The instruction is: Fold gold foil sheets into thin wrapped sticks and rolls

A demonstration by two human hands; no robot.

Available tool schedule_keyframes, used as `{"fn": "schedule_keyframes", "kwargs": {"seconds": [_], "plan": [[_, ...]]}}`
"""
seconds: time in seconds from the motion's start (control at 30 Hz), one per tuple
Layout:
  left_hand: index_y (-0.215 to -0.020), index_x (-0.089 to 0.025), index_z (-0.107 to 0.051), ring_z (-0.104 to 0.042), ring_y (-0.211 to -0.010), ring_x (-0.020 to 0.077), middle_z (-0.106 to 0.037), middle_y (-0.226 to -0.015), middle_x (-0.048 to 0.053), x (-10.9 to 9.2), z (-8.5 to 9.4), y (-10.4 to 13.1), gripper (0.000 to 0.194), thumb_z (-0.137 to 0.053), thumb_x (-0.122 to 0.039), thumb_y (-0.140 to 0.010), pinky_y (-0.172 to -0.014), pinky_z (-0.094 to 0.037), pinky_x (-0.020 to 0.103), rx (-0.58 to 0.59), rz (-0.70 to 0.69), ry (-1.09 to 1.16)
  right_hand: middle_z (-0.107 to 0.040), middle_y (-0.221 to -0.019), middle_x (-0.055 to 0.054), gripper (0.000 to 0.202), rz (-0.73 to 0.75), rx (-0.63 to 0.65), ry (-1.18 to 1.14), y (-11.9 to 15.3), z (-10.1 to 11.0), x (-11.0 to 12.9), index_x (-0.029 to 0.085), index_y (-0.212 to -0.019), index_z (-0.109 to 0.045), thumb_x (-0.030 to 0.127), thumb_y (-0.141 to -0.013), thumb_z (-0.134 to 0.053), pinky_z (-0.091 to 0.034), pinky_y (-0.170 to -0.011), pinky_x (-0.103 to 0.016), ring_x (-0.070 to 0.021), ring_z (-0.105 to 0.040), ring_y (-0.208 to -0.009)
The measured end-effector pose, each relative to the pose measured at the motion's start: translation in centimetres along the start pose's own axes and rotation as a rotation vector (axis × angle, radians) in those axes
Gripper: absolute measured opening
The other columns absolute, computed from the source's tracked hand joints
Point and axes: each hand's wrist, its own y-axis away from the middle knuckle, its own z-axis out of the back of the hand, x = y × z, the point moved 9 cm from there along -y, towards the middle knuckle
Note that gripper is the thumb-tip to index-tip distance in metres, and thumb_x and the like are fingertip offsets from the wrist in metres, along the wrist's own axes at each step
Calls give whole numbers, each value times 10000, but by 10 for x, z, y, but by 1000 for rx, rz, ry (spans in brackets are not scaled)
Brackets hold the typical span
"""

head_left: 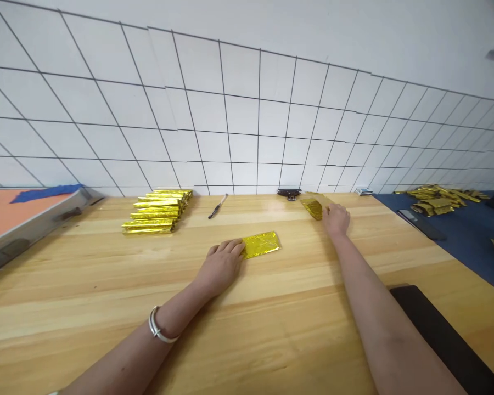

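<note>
Pale wooden table (271, 323), work apparently partway along. Far left: row of shiny gold foil pieces, narrow and roll-like (154, 215), lying overlapped; these look like the shaped ones, though an exact count cannot be made. Centre: flat rectangular gold foil piece (262, 244), creased but not rolled; judged unfinished. Left hand (223, 266) lies over its left end, fingers extended close together, palm down, pressing rather than gripping. Far right of centre: second gold foil piece, thin and partly see-through (312, 208), just beside a black metal binder clip (288, 193). Right hand (336, 219) at its right end, fingers curled; cannot tell whether they pinch it. How much is left: unclear.
</note>
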Motion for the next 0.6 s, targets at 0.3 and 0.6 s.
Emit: {"fn": "schedule_keyframes", "kwargs": {"seconds": [0.3,0.6], "plan": [[-1234,-252,-449,-416,-1175,210,-466,-1316,36,1,-3,0,354,-287,-285,-922,-953,-304,366,-6,-16,-15,-581,-1142,-98,383,160,206,-60,21,-17,32,206,-1086,-591,454,-848,-424,-366,-833,-359,-249,-479,-1027],[-1195,-244,-481,-437,-1152,211,-484,-1294,43,-3,1,-2,340,-283,-296,-924,-936,-327,367,12,-26,-22,-547,-1190,-173,416,315,227,-162,28,22,88,123,-1144,-546,376,-919,-304,-321,-911,-415,-286,-432,-1128]]}}
